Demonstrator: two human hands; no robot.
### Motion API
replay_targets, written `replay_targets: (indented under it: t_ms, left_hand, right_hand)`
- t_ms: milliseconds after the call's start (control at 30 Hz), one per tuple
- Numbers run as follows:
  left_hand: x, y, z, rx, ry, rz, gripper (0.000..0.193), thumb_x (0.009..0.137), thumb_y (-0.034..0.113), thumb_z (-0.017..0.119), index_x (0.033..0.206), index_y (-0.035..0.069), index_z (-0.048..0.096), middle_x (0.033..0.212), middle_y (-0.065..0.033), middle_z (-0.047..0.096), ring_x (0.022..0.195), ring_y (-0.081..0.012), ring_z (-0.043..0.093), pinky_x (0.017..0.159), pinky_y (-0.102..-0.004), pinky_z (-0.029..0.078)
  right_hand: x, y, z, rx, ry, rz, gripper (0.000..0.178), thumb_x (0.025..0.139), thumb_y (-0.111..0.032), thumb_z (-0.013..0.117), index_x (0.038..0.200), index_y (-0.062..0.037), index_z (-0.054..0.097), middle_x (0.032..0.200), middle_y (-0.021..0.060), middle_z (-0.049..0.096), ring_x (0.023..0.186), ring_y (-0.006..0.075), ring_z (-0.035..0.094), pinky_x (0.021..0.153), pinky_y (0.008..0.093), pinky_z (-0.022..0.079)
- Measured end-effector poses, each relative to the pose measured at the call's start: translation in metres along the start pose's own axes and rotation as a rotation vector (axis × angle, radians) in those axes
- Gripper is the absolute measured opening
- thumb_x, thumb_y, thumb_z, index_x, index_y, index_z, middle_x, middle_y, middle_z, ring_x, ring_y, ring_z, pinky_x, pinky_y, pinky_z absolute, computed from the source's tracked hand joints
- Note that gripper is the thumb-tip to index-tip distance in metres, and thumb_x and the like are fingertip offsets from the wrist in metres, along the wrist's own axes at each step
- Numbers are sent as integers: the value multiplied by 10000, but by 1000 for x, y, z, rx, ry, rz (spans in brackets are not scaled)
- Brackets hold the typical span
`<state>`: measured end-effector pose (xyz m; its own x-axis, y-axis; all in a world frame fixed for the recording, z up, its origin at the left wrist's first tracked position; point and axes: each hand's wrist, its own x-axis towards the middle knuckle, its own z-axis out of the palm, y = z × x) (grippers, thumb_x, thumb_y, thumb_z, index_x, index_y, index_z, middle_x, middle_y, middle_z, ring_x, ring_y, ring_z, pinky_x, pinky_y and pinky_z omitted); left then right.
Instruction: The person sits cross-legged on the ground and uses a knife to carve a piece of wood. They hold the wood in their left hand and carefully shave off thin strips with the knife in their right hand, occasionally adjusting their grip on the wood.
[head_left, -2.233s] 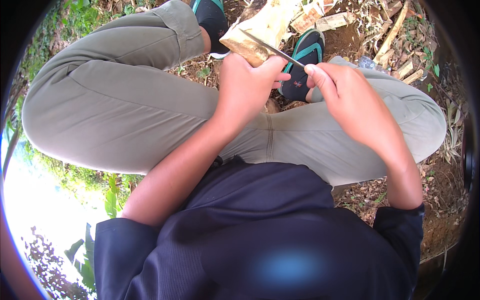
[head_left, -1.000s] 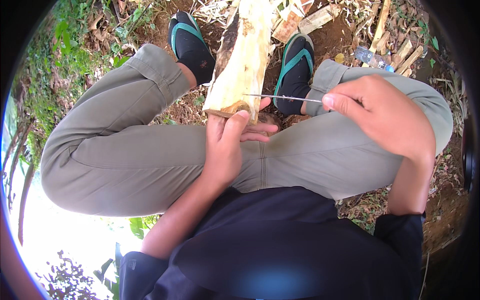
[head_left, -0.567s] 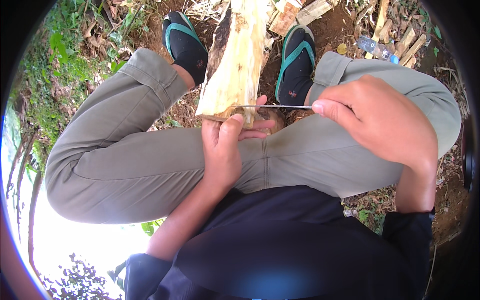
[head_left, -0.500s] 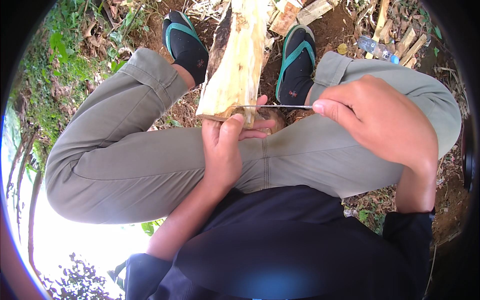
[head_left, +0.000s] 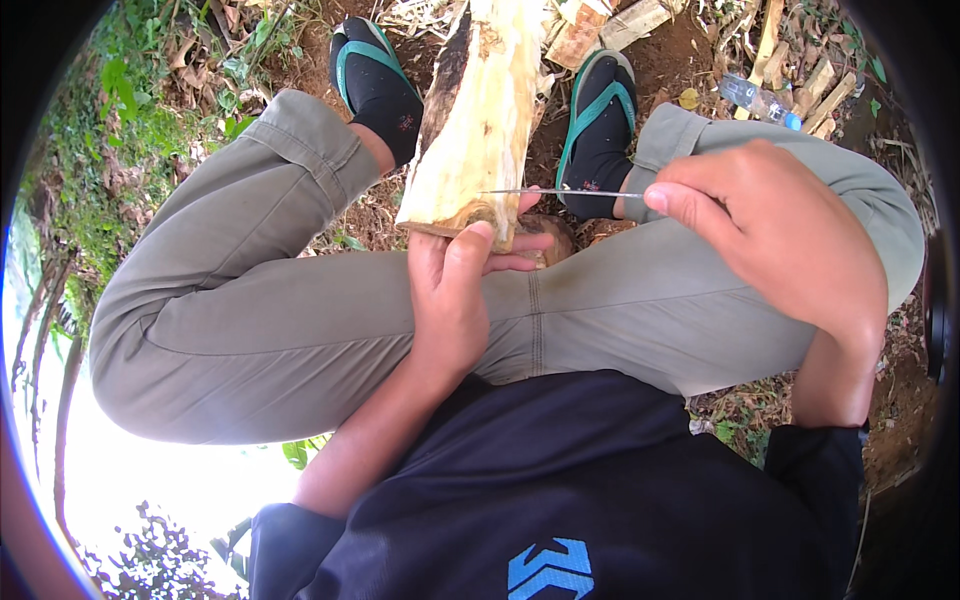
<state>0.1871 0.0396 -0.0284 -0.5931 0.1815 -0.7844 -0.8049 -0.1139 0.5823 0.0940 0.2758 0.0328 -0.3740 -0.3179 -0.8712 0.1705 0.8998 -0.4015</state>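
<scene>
A long split piece of pale wood (head_left: 475, 130), with dark bark along its left side, points away from me between my feet. At its near end my left hand (head_left: 455, 280) grips it, thumb on top beside a brown knot, fingers underneath and out past the right edge. My right hand (head_left: 770, 220) is closed round a thin, straight metal blade (head_left: 570, 191), seen edge-on like a knife; its handle is hidden in the fist. The blade lies crosswise over the wood, its tip just beyond the knot. Whether it touches the surface, I cannot tell.
My bent legs in grey trousers (head_left: 270, 300) frame the work, with sandalled feet (head_left: 600, 120) on either side of the wood. A rounded brown piece (head_left: 548, 238) sits under its near end. Split wood (head_left: 640, 20), chips and a plastic bottle (head_left: 758, 102) lie on the soil.
The blade has moved away from the wood's near end, from beside the knot to just beyond it. The wood, with my left hand on it, has shifted very slightly.
</scene>
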Motion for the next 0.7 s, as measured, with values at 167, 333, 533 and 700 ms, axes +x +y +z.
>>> replay_targets:
  t_ms: [167, 333, 533, 700]
  left_hand:
    - [0, 1, 1, 4, -3, 1, 603, 966, 298, 394, 1406, -113, 405, 1235, -307, 631, 919, -360, 732, 727, -361, 614]
    - [0, 1, 2, 8, 4, -1, 594, 969, 300, 396, 1403, -106, 412, 1241, -304, 629, 923, -360, 731, 726, -360, 613]
    - [-1, -3, -3, -91, -21, -9, 498, 990, 224, 462, 1406, -48, 433, 1229, -238, 652, 915, -293, 729, 723, -334, 587]
    - [-2, -2, -4, -37, -61, -29, 511, 1013, 250, 473, 1425, -45, 408, 1275, -224, 627, 951, -288, 722, 758, -337, 573]
  right_hand:
    - [0, -3, 1, 6, -26, -9, 291, 994, -248, 561, 908, 4, 680, 637, 190, 499, 588, 355, 484, 580, 431, 379]
    - [1, -2, 5, -21, -1, -34, 294, 993, -252, 558, 909, -1, 686, 637, 187, 515, 600, 358, 509, 585, 441, 386]
    - [1, -3, 7, -70, 41, -38, 291, 986, -258, 565, 901, -10, 690, 641, 181, 526, 612, 361, 523, 592, 451, 388]
    - [-14, -7, 23, -174, 223, -27, 308, 981, -271, 580, 822, -14, 640, 645, 181, 548, 629, 371, 553, 603, 481, 395]
